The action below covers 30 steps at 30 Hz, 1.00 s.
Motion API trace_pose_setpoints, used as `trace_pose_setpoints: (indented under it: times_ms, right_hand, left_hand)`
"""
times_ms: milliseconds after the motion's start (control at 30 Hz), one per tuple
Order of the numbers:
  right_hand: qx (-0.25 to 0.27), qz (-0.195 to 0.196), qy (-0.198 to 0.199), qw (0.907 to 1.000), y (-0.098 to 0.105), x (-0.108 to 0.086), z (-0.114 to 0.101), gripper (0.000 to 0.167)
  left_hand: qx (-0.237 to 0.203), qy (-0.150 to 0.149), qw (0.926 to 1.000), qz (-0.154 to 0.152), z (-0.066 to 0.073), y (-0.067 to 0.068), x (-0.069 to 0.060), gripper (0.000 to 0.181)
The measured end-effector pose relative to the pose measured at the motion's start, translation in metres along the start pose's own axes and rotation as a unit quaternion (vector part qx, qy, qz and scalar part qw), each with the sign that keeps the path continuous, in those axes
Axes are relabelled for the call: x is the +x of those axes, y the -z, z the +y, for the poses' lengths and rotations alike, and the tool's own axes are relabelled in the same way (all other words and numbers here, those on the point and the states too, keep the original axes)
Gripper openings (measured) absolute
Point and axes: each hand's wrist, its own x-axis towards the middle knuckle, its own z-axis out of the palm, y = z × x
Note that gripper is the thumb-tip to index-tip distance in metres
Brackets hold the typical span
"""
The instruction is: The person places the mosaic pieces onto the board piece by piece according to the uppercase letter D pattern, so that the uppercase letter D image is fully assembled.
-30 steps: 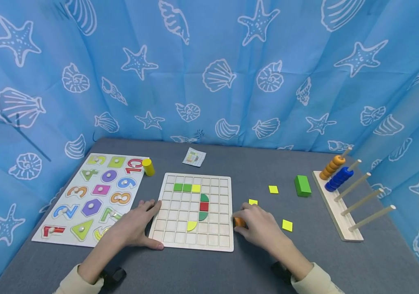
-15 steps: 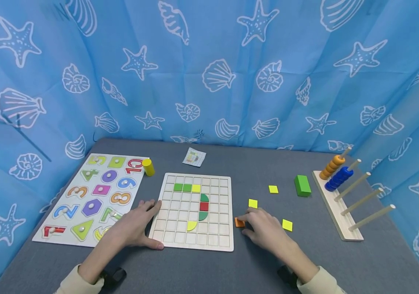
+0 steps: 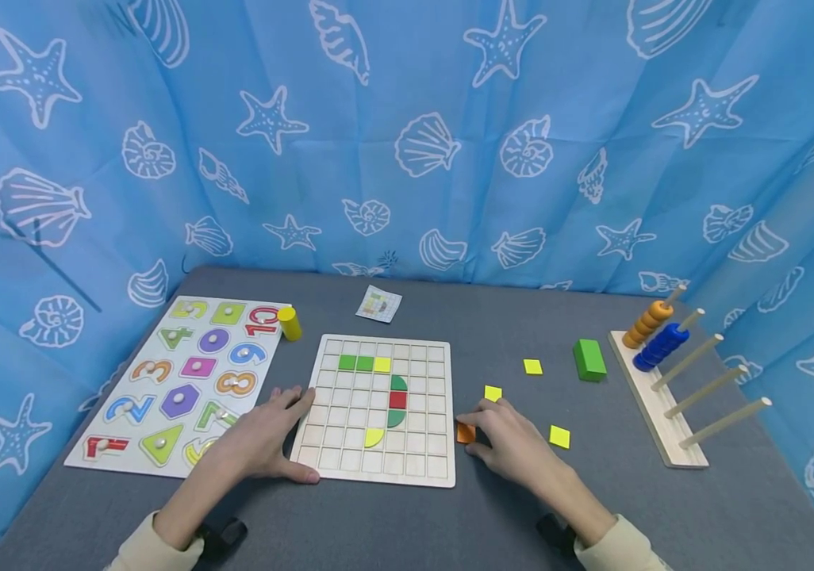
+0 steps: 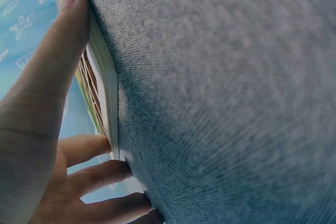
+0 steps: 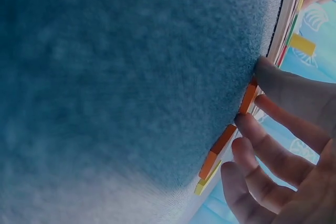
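In the head view, my left hand [image 3: 260, 440] rests with spread fingers against the left side of the wooden grid board [image 3: 421, 469], thumb at its lower left corner. The left wrist view shows the thumb [image 4: 73, 19] touching the board's edge [image 4: 107, 72]. Beside the board's right edge lies an orange piece [image 3: 466, 434], its far and near sides between the index finger and thumb of my right hand [image 3: 517, 448]. The right wrist view has this orange piece [image 5: 248, 97] between thumb and fingertips, and a second orange piece [image 5: 217, 153] close by.
Yellow squares [image 3: 532, 366] lie right of the board, near a green block [image 3: 589, 361] and a bead rack [image 3: 653, 400]. Left are a number puzzle [image 3: 189, 369] and a yellow cylinder [image 3: 289, 323]. A small printed card [image 3: 379, 304] lies behind the board.
My right hand shifted slightly right and uncovered more of the orange piece and a yellow square, then its index finger moved back left beside the orange piece. The left hand stayed at the board.
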Motion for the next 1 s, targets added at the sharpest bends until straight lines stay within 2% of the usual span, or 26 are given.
trace_pose_setpoints:
  times_ms: [167, 600, 1000]
  right_hand:
    - [0.009, -0.003, 0.005, 0.9999, -0.0001, 0.0008, 0.001, 0.034]
    - [0.019, 0.016, 0.059, 0.998, -0.002, -0.0003, 0.0053, 0.023]
    - [0.028, 0.014, 0.04, 0.9987, 0.0022, 0.0029, -0.0005, 0.02]
  left_hand:
    - [0.0, -0.006, 1.0, 0.003, 0.0002, 0.0009, 0.0, 0.127]
    - [0.0, -0.01, 0.9999, 0.008, 0.0005, 0.001, -0.0005, 0.126]
    - [0.001, -0.012, 0.9999, 0.01, -0.0003, 0.0005, -0.0006, 0.126]
